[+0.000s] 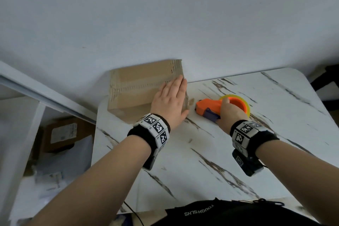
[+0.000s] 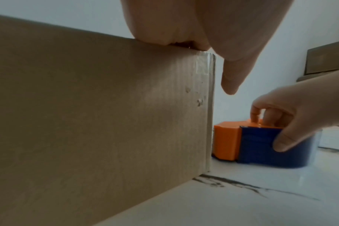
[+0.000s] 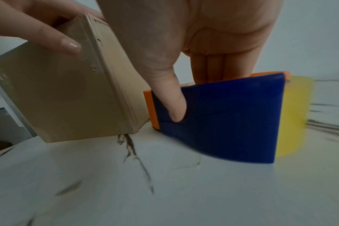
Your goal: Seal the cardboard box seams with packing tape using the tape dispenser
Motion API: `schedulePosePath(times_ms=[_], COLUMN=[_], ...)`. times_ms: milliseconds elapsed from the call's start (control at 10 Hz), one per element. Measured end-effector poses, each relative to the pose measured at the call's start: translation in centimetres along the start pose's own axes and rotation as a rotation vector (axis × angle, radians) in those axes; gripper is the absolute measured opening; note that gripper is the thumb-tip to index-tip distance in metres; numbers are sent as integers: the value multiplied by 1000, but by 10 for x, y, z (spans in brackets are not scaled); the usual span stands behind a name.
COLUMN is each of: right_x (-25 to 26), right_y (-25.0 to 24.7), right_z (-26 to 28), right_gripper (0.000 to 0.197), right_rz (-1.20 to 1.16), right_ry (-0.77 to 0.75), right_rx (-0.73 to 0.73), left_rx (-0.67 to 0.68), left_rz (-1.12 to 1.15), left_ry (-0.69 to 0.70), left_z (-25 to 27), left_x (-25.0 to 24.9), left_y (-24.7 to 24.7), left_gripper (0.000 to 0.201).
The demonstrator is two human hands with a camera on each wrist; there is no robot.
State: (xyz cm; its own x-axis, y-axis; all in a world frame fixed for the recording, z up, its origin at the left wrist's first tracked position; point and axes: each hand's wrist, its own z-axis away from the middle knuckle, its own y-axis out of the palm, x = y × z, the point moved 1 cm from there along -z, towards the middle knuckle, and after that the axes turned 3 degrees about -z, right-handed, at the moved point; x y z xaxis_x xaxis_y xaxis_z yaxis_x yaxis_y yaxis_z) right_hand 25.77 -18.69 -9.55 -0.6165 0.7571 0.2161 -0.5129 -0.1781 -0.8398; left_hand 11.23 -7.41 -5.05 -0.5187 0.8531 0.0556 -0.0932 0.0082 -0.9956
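On a marble-patterned table (image 1: pixel 211 152), a taped cardboard box (image 1: pixel 135 90) sits at 11 o'clock, left hand (image 1: pixel 170 102) flat on top, fingers together. At 1 o'clock, right hand (image 1: pixel 230 113) grips the orange-and-blue tape dispenser (image 1: pixel 209 105), its blade apparently hidden, fingertips out of sight.

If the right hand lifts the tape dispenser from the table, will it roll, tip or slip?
The dispenser probably won't roll: it lies flat on the table. It looks like rigid plastic, so likely stiff. The right hand has its thumb on the blue side and fingers over the top, so slipping seems unlikely.
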Motion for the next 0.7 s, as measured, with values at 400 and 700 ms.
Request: schedulePosePath(times_ms=[400,700], right_x=[3,46], right_y=[-9,-21], right_z=[-11,30], right_gripper=[43,24], right_rz=[10,3], right_ry=[-96,-148], right_rx=[-9,-207], left_rx=[-26,-67], left_rz=[2,158], left_ry=[-47,-108], left_z=[6,44], left_x=[-4,7], left_y=[-1,-26], left_gripper=[86,79])
